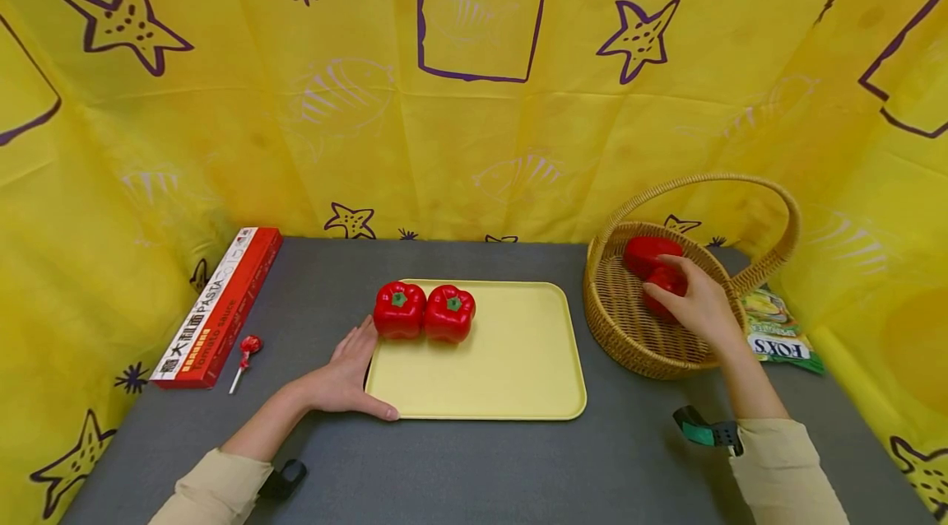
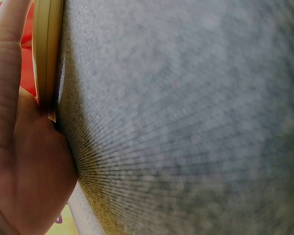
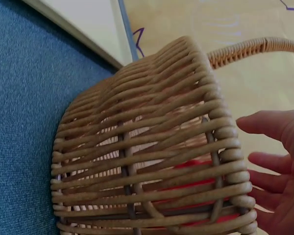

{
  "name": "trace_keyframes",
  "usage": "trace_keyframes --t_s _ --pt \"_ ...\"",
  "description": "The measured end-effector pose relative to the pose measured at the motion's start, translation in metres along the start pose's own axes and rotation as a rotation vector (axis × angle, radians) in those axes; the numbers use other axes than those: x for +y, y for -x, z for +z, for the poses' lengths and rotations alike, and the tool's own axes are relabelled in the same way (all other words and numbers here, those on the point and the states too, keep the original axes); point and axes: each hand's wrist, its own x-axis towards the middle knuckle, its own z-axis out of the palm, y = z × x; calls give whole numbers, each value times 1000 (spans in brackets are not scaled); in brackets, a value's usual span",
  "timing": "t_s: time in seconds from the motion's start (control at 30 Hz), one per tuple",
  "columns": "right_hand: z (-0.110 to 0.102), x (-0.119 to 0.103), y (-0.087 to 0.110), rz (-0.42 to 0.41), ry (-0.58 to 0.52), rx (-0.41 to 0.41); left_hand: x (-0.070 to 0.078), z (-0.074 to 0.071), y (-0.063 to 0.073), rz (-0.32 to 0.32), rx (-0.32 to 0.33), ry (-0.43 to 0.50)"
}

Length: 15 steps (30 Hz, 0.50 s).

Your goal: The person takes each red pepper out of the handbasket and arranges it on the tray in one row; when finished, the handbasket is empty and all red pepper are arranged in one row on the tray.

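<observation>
Two red bell peppers (image 1: 399, 311) with green stems stand side by side at the back left of a pale yellow tray (image 1: 511, 360). My left hand (image 1: 344, 373) rests against the tray's left edge, its thumb stretched along the front corner and its fingertips near the left pepper. On the right, my right hand (image 1: 696, 299) reaches over the rim into a wicker basket (image 1: 618, 336). Its spread thumb and fingers (image 3: 272, 164) hover over one of two red, pepper-like objects (image 1: 652, 253) inside. In the right wrist view, nothing shows between thumb and fingers; the basket wall partly hides the red objects.
The basket's tall arched handle (image 1: 704, 178) rises behind the right hand. A green FOX'S packet (image 1: 778, 336) lies right of the basket. To the left lie a red-and-white pasta box (image 1: 218, 311) and a red lollipop (image 1: 248, 348). Yellow patterned cloth surrounds the grey table (image 1: 474, 476).
</observation>
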Motion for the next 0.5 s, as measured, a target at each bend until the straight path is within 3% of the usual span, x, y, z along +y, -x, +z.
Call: trace_keyframes --t_s 0.13,0.33,0.4,0.5 --pt "0 2 1 -14 -21 13 0 -1 0 -3 -4 0" --pt "0 2 2 -42 -21 102 0 -1 0 -2 -1 -5" --pt "-1 4 2 -11 31 91 -1 -1 0 1 -1 -3" --pt "-3 7 3 47 104 1 -1 -1 0 0 -3 -6"
